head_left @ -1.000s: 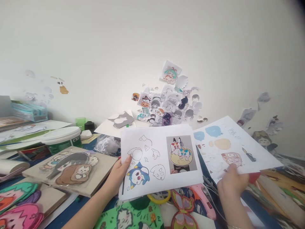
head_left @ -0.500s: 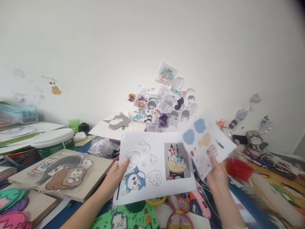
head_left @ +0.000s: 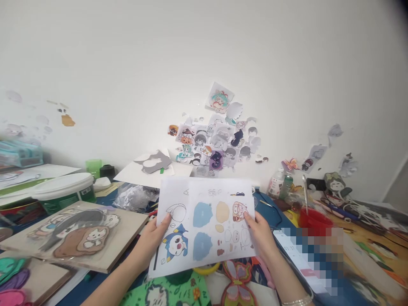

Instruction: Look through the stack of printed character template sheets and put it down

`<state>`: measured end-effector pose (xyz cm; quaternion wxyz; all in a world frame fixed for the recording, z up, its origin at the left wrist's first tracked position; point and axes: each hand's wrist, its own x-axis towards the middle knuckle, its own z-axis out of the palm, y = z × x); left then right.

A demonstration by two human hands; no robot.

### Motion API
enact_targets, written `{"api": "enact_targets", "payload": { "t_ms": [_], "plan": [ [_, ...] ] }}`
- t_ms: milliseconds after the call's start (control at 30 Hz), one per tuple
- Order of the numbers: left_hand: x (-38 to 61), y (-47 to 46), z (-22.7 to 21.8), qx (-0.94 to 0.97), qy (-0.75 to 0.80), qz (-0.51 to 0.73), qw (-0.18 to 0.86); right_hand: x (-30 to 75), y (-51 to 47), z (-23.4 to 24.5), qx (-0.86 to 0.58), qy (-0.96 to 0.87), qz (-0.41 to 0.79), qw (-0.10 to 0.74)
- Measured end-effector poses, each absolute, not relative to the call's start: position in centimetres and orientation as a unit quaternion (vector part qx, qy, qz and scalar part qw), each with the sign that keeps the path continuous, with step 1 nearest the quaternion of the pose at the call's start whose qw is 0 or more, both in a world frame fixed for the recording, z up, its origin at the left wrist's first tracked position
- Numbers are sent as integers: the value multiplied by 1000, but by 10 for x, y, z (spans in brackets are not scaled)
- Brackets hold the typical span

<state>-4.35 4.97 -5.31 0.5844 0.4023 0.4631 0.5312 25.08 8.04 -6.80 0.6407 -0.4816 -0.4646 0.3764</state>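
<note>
My left hand (head_left: 150,243) is closed on the left edge of a printed sheet (head_left: 165,250), thumb on top. Line drawings and a blue cartoon character show on its visible strip. Lying over the rest of it is a second printed sheet (head_left: 214,223) with two blue shapes, tan shapes and small figures. My right hand (head_left: 260,238) pinches that sheet's right edge. Both papers are tilted up in front of me, above the desk. Below them lie a green decorated panel (head_left: 194,287) and a butterfly-shaped piece (head_left: 237,280).
To the left are a board with a wrapped cartoon picture (head_left: 79,233) and a white-lidded tub (head_left: 63,187). On the right stand a red cup (head_left: 315,221), bottles (head_left: 276,182) and a phone-like screen (head_left: 295,255). Paper cut-outs (head_left: 219,140) cover part of the wall.
My right hand has moved left and brought its sheet over the other one, covering the photo and most of the drawings. My left hand keeps its hold.
</note>
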Motion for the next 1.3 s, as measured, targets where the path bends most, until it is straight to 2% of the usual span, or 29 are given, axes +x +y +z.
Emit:
{"api": "enact_targets", "payload": {
  "t_ms": [233,467,633,733,833,900,967,1167,1300],
  "plan": [
    [-33,47,-54,464,533,524,476,243,78,-75,-541,-481,236,648],
    [-19,40,-51,459,564,515,453,235,76,-81,-585,-515,175,601],
    [-16,41,-56,454,596,510,424,231,75,-81,-561,-577,87,587],
    [-20,42,-55,419,563,528,479,241,77,-73,-578,-523,131,612],
    [-27,43,-50,399,526,545,517,254,79,-66,-544,-459,278,645],
    [-32,43,-46,403,513,544,528,260,79,-64,-501,-465,391,616],
    [-37,43,-42,408,503,532,546,261,77,-63,-474,-482,451,582],
    [-37,43,-41,409,537,486,555,254,77,-65,-457,-501,424,600],
    [-34,42,-45,443,503,492,556,254,79,-66,-473,-502,384,614]
  ]
}}
